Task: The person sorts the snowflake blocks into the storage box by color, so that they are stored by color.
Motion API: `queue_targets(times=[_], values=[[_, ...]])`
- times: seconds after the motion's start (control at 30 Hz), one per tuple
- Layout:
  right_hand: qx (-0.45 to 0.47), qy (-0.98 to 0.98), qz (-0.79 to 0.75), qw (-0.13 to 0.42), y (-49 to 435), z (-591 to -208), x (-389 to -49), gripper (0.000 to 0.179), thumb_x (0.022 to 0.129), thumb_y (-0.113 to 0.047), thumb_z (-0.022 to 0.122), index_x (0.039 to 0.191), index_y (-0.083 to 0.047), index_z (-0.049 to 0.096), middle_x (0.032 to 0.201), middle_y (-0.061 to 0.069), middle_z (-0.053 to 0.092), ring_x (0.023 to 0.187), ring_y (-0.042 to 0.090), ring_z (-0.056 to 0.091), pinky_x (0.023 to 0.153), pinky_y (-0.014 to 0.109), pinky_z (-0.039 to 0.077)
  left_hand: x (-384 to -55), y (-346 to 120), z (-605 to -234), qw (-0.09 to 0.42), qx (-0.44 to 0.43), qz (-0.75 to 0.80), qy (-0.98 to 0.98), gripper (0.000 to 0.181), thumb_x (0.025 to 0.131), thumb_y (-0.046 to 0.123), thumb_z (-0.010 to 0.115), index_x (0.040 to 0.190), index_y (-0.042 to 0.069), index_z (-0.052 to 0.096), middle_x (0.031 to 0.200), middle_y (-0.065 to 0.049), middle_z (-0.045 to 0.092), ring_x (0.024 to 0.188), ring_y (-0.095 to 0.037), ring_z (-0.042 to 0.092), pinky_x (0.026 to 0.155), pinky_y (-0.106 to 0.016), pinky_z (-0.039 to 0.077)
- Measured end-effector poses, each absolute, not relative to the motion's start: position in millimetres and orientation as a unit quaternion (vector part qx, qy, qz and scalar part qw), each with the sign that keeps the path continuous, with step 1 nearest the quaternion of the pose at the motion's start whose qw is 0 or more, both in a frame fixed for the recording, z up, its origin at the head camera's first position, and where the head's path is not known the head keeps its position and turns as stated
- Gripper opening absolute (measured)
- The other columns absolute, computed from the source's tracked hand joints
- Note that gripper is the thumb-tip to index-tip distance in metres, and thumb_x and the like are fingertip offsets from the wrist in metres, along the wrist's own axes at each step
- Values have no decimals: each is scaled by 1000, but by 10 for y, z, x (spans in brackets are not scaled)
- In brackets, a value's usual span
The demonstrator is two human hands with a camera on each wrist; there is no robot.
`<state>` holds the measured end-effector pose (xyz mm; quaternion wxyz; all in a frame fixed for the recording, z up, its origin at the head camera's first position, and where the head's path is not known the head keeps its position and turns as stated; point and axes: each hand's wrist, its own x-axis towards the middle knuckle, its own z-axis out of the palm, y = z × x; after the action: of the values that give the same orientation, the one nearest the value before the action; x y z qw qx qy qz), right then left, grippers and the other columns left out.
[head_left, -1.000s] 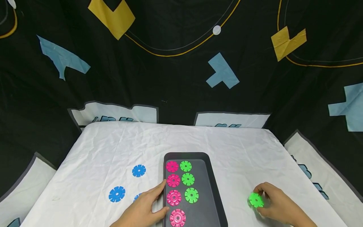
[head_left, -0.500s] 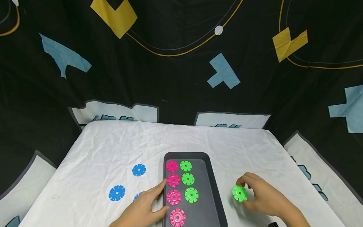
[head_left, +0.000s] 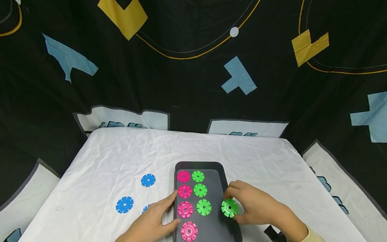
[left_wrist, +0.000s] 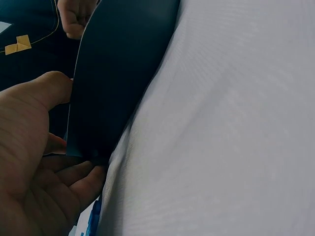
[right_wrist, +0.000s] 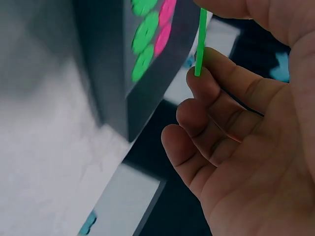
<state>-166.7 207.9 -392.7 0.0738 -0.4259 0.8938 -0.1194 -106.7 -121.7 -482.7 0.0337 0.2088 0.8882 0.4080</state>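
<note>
A dark grey tray [head_left: 216, 188] holds a column of several pink notched discs [head_left: 185, 191] and, beside it, three green notched discs [head_left: 200, 190]. My right hand [head_left: 254, 205] pinches another green notched disc [head_left: 229, 208] between thumb and fingers over the tray's right rim. Seen edge-on in the right wrist view, that green disc [right_wrist: 201, 44] is a thin plate held up off the tray. My left hand [head_left: 154, 218] touches the tray's left side with thumb and fingertips, fingers fairly straight. In the left wrist view the tray's outer wall [left_wrist: 118, 73] meets the thumb and fingers.
Left of the tray lie blue notched discs [head_left: 124, 205] on the white cloth [head_left: 90, 188], one partly hidden by my left hand. A black strap-like object [head_left: 273, 233] shows below my right wrist. Behind the table hangs a black patterned cloth [head_left: 187, 90].
My right hand has carried the green disc leftward from the cloth on the right to above the tray's right rim. My left hand stays at the tray's left side.
</note>
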Motion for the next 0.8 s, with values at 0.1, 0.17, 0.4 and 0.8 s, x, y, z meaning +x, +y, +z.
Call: queue_targets(times=[0.1, 0.17, 0.4, 0.8], values=[[-466, 876, -98, 72, 1916, -3926, -1673, 45, 68, -24, 84, 108, -23, 63, 102, -15, 51, 92, 2, 49, 78, 21, 49, -1064, -1224, -4820, 29, 212, 410, 887, 80, 90, 39, 68, 151, 3, 32, 148, -7, 45, 130, -21, 47, 103, -45, 41], [-490, 865, -87, 72, 1820, -3948, -1682, 45, 68, -25, 84, 107, -24, 63, 100, -16, 50, 90, 1, 47, 77, 19, 47, -1063, -1225, -4817, 25, 212, 405, 889, 79, 90, 39, 68, 151, 3, 33, 148, -7, 45, 130, -21, 47, 103, -45, 41], [-553, 829, -45, 73, 1531, -4075, -1696, 44, 66, -30, 84, 105, -23, 64, 101, -16, 55, 92, 1, 50, 82, 20, 47, -1065, -1221, -4794, 48, 199, 400, 893, 81, 90, 45, 66, 152, 4, 33, 149, -7, 44, 131, -21, 45, 103, -47, 41], [-564, 819, -2, 108, 1279, -4228, -1661, 46, 65, -36, 86, 106, -26, 67, 97, -18, 54, 92, -2, 51, 83, 19, 48, -1047, -1222, -4766, 47, 203, 406, 890, 80, 90, 43, 66, 151, 4, 33, 148, -7, 44, 131, -21, 45, 103, -46, 41]])
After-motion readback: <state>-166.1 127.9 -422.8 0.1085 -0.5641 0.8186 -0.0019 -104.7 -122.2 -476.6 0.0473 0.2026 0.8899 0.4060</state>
